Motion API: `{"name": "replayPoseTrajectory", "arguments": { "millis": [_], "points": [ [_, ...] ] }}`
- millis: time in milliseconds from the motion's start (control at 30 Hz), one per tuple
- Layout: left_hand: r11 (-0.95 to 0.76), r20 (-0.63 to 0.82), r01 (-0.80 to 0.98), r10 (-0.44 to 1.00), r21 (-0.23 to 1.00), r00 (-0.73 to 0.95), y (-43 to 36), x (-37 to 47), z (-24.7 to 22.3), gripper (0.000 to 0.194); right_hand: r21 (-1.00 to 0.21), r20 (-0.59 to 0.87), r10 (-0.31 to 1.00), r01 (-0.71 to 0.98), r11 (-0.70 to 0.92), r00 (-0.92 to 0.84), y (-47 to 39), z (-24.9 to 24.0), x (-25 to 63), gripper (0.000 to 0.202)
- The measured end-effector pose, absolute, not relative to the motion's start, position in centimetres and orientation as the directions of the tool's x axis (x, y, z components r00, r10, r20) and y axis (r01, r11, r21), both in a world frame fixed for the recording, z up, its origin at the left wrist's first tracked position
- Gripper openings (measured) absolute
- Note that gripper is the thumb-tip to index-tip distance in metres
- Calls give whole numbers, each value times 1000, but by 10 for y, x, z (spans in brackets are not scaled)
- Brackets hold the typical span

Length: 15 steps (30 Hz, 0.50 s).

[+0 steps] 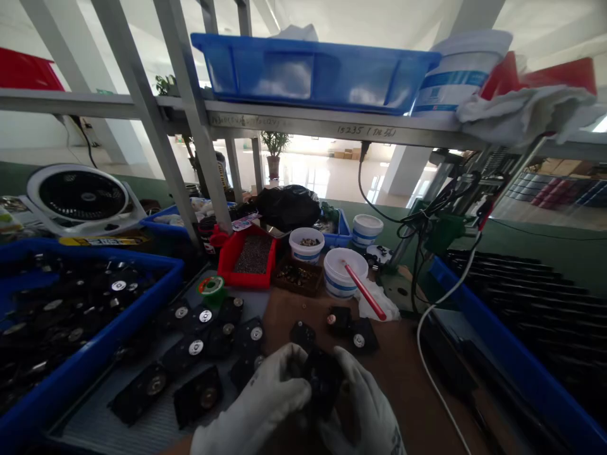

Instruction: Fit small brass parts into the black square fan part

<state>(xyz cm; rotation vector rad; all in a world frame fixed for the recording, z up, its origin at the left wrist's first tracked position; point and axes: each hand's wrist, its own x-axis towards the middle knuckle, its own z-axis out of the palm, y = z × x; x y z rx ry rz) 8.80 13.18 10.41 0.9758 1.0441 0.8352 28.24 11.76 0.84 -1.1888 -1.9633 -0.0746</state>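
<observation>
Both hands wear white gloves. A dark block-like part [323, 379] is held between them over the brown work surface [289, 309]. My left hand [268, 398] grips it from the left with thumb and fingers. From the right, my right hand [363, 398] closes on the same part, its lower fingers slightly blurred. Just beyond the hands lie a small black part [302, 335] and two black pieces with round metal discs [364, 336]. Several similar black units [196, 395] are spread to the left on a grey surface.
Blue bins of black parts stand left [165, 278] and right [521, 379]. Behind are a red bin [251, 260], a wooden tray [303, 284], and a white tub [339, 284] with a red-handled tool [365, 292]. A pale cable [427, 360] hangs at right.
</observation>
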Motion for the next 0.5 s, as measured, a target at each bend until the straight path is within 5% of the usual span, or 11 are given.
{"name": "replayPoseTrajectory", "arguments": {
  "millis": [267, 500],
  "points": [
    [447, -421, -172, 891, 878, 169, 136, 103, 31, 25, -360, 585, 767, 763, 537, -264, 105, 2, 287, 69],
    [450, -403, -189, 882, 873, 243, 134, 99, 29, 25, -362, 565, 776, 759, 540, -283, 106, 0, 282, 74]
  ]
}}
